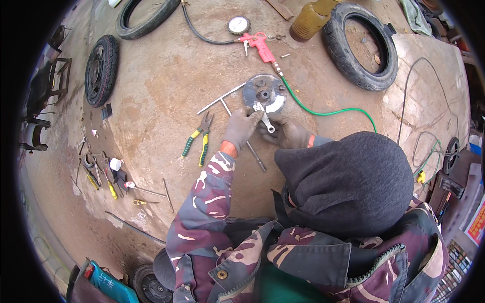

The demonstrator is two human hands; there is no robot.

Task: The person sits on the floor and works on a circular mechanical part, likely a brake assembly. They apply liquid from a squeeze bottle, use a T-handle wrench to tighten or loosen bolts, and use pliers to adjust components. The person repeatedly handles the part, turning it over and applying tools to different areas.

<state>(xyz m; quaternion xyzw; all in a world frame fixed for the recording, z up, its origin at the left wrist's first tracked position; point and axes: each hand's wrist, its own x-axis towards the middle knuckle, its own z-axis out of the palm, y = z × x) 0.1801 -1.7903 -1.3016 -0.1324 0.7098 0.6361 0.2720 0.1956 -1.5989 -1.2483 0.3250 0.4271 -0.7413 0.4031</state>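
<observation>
Head view: stained concrete floor (pixel 166 86) (tyres (pixel 359 46), scattered pliers (pixel 198 140)) under gloved hands (pixel 241 127).

Soft, even daylight falls on the concrete floor (pixel 166 86); shadows are faint and short, with no glare; the centre is sharp; toward the rim straight lines bend, detail smears, and black corners frame the round fisheye view.

Dull grey metal brake plate (pixel 263 92), shiny steel wrench (pixel 264 117), grimy cloth gloves, rough matt concrete floor (pixel 161 86)
</observation>
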